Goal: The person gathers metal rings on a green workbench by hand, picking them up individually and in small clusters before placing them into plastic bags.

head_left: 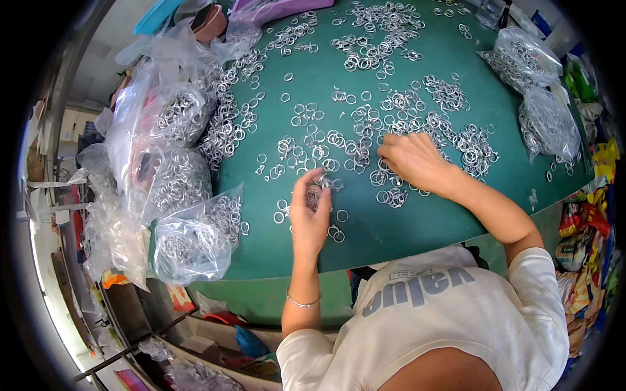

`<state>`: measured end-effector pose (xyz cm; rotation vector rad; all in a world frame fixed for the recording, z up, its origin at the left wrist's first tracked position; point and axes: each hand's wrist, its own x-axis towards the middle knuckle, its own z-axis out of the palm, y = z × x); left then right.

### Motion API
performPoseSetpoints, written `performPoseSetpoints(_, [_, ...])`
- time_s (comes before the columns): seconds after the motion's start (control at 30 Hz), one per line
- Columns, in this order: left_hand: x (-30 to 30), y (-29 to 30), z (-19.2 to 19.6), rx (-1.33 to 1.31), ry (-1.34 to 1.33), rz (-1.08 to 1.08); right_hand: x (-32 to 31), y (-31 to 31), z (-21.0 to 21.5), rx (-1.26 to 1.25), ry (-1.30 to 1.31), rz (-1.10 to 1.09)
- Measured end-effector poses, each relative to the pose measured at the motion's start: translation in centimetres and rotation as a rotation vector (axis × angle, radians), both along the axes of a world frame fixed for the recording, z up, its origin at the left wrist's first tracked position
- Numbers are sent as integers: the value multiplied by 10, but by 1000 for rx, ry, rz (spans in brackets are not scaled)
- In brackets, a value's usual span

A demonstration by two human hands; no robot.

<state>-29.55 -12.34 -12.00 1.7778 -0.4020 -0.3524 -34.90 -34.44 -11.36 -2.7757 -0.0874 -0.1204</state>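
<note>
Two hands over scattered rings on green table, left hand pinching a ring cluster at fingertips, right hand curled, palm down, fingertips on loose rings, bags at left.

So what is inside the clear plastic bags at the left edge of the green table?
The clear plastic bags hold heaps of small silver metal rings, like the loose ones on the green table. Folds and glare hide the rings deeper inside, so how full each bag is cannot be seen.
</note>
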Motion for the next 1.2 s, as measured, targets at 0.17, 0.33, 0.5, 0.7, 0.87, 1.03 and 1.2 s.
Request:
performPoseSetpoints(0.17, [7, 16, 6, -568, 720, -4, -1, -16, 14, 378, 6, -77])
performPoseSetpoints(0.33, [6, 17, -6, -661, 796, -42, -6, -28, 27, 789, 255, -140])
performPoseSetpoints(0.5, [-1, 14, -3, -421, 641, 24, -12, -33, 29, 1102, 445, -279])
performPoseSetpoints(0.7, [-10, 1, 10, 184, -350, 122, -12, -20, 16, 639, -134, -274])
performPoseSetpoints(0.87, [-6, -1, 11, 239, -521, 143, -11, -22, 11, 413, -305, -103])
performPoseSetpoints(1.03, [0, 3, 10, 65, -57, 15, -15, -22, 34, 1460, 427, -243])
performPoseSetpoints(1.2, [0, -4, 9, -405, 683, -59, -16, -5, 5, 2154, 607, -273])
